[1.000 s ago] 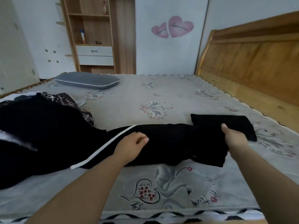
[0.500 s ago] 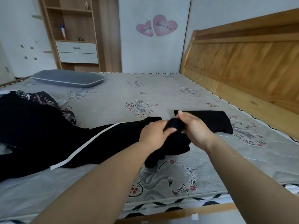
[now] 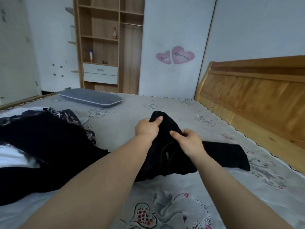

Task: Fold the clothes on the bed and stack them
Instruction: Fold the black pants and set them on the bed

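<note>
You hold a plain black cloth garment. Your grey bed sheet carries pale flower and red-dotted heart prints. The soft pillow is slate grey, white-piped. Two pink heart stickers mark the white wall.

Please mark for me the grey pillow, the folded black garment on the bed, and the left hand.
grey pillow (image 3: 90, 98): head view, middle of its top face.
folded black garment (image 3: 229, 156): head view, its flat top.
left hand (image 3: 146, 128): head view, back of the hand.
</note>
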